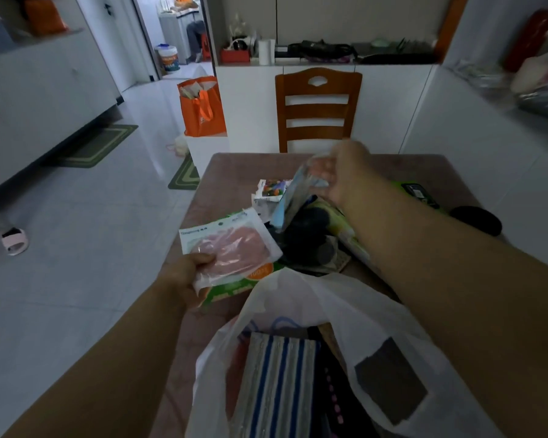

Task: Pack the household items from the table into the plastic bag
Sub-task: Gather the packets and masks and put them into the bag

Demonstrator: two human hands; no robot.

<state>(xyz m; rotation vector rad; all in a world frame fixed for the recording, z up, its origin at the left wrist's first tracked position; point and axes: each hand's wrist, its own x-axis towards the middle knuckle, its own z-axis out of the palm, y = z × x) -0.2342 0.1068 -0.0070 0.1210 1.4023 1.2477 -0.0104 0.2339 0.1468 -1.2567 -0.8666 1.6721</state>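
A white plastic bag (301, 298) stands open at the table's near edge, with a blue-striped cloth (279, 380) and dark items inside. My left hand (184, 279) grips a clear packet with pink contents (234, 248) by its lower corner, above a green and orange package (234, 287). My right hand (345, 175) is raised over the middle of the table, pinching a clear blue-tinted packet (295, 197) that hangs down, blurred. Beneath it lies a pile of dark items (307, 238), a light green package (345, 229) and a small colourful box (271, 188).
A brown table (222, 184) holds a green-edged black object (419, 192) and a black oval case (475, 219) at the right. A wooden chair (317, 109) stands at the far side. An orange tote bag (203, 105) sits on a white stand at left.
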